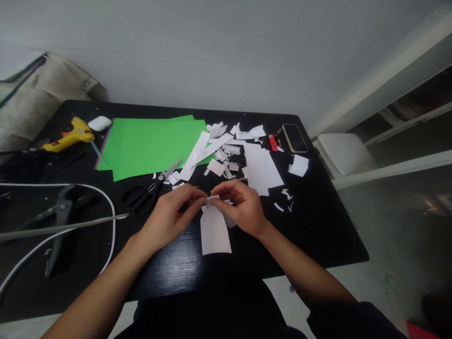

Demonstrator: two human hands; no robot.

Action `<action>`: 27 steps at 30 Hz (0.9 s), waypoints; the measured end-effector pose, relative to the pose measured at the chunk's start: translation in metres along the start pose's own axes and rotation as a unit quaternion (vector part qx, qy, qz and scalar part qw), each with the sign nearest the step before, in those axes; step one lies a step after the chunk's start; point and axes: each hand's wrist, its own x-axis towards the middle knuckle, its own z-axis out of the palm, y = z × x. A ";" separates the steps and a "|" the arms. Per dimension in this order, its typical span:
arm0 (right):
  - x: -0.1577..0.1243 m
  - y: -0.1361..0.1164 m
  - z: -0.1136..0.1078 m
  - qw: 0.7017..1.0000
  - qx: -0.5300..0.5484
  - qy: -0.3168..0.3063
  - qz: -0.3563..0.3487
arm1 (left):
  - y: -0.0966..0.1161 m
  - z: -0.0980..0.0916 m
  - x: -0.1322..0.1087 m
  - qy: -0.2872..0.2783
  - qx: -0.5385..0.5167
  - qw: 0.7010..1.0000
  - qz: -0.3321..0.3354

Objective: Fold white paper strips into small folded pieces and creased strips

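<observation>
Between my two hands, near the front of the black table, is a cut piece of white paper (215, 233). Its narrow top end is pinched by my left hand (173, 209) from the left and my right hand (243, 205) from the right, fingertips almost meeting. The wider part hangs down toward me. Just behind my hands lie many white paper scraps (224, 153), some of them small folded bits. Black-handled scissors (151, 188) rest to the left of my left hand, blades pointing away to the right.
Green sheets (151, 146) cover the back left of the table (310, 226). Beyond them lie a yellow glue gun (76, 134) and a white rounded object (100, 123). White sheets (263, 169), a red lighter (273, 142) and a phone (295, 138) are at right. A white cable (113, 226) loops at left.
</observation>
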 end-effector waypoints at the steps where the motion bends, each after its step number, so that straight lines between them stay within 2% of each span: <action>1: 0.000 0.000 0.000 1.000 -0.001 -0.001 0.002 | 0.000 0.000 0.000 -0.001 0.007 1.000 0.009; 5: 0.001 -0.004 -0.002 1.000 -0.022 -0.003 -0.001 | -0.001 0.003 0.001 0.022 0.052 0.998 0.026; 9: 0.000 -0.010 -0.005 0.994 -0.086 -0.036 -0.055 | -0.004 0.005 0.001 0.062 0.094 0.993 0.028; 13: -0.001 -0.006 -0.004 0.974 -0.196 -0.044 -0.101 | -0.006 0.008 0.000 0.082 0.113 0.990 0.031; 19: 0.001 0.007 -0.002 0.938 -0.296 -0.024 -0.181 | -0.008 0.011 -0.003 0.071 0.111 0.991 0.012; 23: 0.001 0.008 -0.003 0.922 -0.340 -0.047 -0.181 | -0.008 0.011 -0.003 0.058 0.097 0.993 -0.013; 27: -0.001 0.003 -0.003 0.926 -0.341 -0.049 -0.153 | -0.009 0.013 -0.002 0.052 0.089 0.995 -0.012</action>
